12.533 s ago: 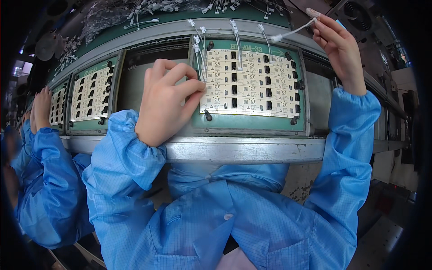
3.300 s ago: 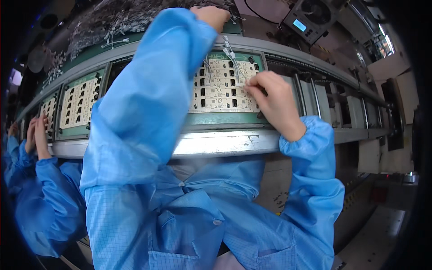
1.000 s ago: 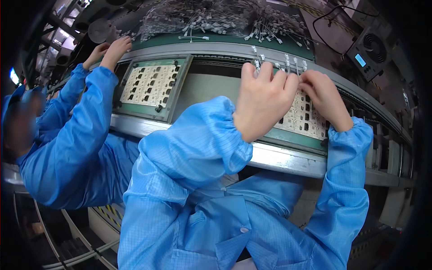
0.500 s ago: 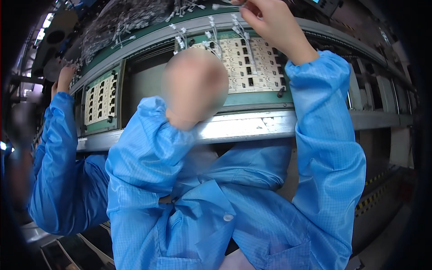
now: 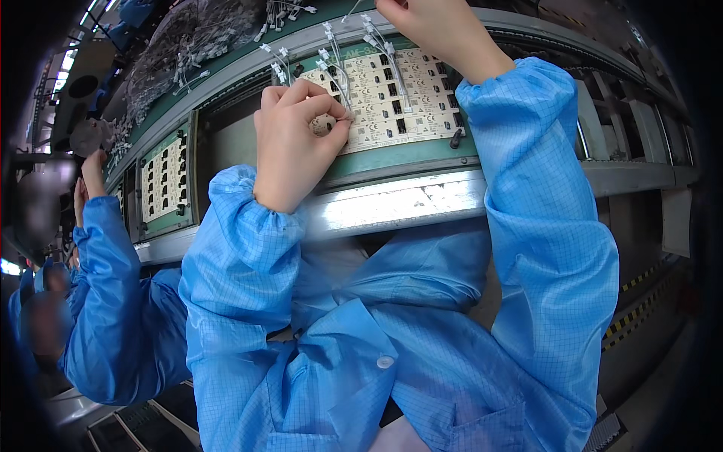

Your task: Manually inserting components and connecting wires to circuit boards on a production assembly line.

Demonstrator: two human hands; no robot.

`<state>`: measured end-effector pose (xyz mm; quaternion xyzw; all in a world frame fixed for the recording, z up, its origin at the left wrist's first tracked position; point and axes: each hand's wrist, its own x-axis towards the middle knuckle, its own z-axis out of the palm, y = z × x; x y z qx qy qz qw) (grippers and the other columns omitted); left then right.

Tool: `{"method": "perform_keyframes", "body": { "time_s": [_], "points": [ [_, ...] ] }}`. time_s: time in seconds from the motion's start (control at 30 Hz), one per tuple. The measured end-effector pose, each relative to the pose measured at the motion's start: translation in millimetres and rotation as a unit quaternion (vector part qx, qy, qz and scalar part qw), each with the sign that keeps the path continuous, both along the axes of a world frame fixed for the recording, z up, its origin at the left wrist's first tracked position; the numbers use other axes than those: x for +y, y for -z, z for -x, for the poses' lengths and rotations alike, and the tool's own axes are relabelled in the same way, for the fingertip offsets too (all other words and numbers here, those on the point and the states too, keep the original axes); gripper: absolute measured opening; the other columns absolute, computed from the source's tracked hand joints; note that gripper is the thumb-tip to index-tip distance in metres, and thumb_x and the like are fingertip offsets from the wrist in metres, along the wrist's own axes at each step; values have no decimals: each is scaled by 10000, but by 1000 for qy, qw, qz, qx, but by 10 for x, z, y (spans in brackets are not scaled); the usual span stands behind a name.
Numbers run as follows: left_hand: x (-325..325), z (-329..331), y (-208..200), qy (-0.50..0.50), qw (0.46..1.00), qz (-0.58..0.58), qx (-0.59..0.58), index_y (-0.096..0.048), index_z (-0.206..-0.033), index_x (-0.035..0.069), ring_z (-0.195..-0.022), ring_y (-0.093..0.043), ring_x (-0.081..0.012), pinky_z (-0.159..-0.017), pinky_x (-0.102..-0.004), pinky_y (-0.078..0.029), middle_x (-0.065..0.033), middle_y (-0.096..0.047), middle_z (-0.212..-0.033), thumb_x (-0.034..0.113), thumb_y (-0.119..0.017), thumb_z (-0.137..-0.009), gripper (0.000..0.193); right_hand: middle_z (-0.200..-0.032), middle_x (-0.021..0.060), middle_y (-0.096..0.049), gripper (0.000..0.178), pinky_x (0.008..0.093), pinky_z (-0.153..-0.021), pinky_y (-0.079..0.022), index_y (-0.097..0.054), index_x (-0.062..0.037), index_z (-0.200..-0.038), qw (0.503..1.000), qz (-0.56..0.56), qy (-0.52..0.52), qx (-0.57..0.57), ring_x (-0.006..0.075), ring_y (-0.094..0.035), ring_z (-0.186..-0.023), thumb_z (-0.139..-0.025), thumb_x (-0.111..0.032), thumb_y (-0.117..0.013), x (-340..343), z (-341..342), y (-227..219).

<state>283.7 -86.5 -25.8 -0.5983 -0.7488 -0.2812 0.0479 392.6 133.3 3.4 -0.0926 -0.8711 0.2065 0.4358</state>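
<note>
My left hand [image 5: 301, 139] is over the left part of a cream circuit board panel [image 5: 418, 129], set in a green carrier. Its thumb and index finger pinch the lower end of a white wire lead [image 5: 343, 84]. Beyond the panel's far edge, my right hand [image 5: 444, 34] has curled fingers, with the tips partly cut off by the top of the picture. Beside them hangs another thin white wire lead [image 5: 352, 12]. More leads with white connectors [image 5: 370, 30] stick out over the panel's far edge. Rows of black components sit on the panel.
A metal rail [image 5: 399, 207] runs along the line's near side. Further left stands a second board panel [image 5: 163, 178] in its carrier. A pile of wire leads [image 5: 188, 49] lies behind the line. At the left, a co-worker's blue sleeve [image 5: 109, 233] reaches toward the line.
My left hand, blurred before, now shows clearly, pinching at the panel. My right hand has shifted slightly left and up. The whole view has shifted a little, and the co-worker's arm sits lower.
</note>
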Motion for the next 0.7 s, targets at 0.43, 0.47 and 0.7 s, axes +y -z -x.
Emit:
{"method": "perform_keyframes", "body": {
  "time_s": [0.43, 0.47, 0.7],
  "points": [
    [-97, -116, -184, 42, 992, 9, 121, -771, -818, 134, -1085, -534, -276, -862, -432, -382, 23, -663, -1016, 179, -743, -794, 58, -821, 160, -721, 166, 307, -678, -540, -723, 33, -1030, 991, 131, -14, 5, 181, -692, -723, -913, -63, -655, -72, -26, -155],
    [-98, -140, -184, 48, 990, 5, 130, -770, -817, 132, -1080, -537, -276, -862, -433, -381, 22, -662, -1018, 188, -741, -796, 66, -809, 150, -718, 169, 290, -680, -538, -728, 36, -1034, 968, 163, -152, 114, 157, -683, -720, -914, -65, -666, -12, -47, -90],
    [404, 725, -358, 129, 987, 100, 12, -788, -1016, 149, -1061, -585, -345, -894, -509, -481, -101, -680, -1096, 260, -715, -846, 216, -1092, 88, -740, 203, 260, -912, -543, -686, 52, -1165, 990, 137, 24, -3, 140, -701, -1003, -995, -52, -649, -13, -757, -202]
  ]
}}
